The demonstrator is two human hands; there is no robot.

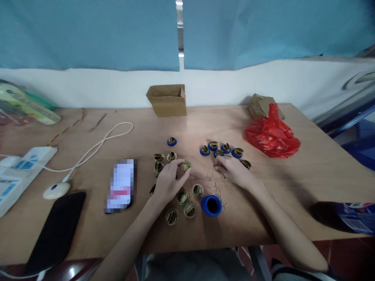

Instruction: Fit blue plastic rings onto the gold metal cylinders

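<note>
My left hand (170,178) has its thumb and fingers closed around the rim of a round brass-coloured piece (185,167). Several similar brass pieces (189,210) lie around and below that hand. My right hand (233,170) rests low over the table, fingers bent together beside a group of blue-rimmed brass pieces (237,152); what its fingertips hold, if anything, is too small to make out. Thin wire rings or coils (215,189) lie between the hands. Nearer me stands a blue round stack with a dark hollow centre (213,205). One blue-rimmed piece (172,141) sits apart, farther back.
An open cardboard box (171,106) stands by the wall. At the right are a red plastic bag (272,136), a brown package (260,105) and a bottle (348,216). Two phones, a white cable and a power strip (26,171) lie at the left.
</note>
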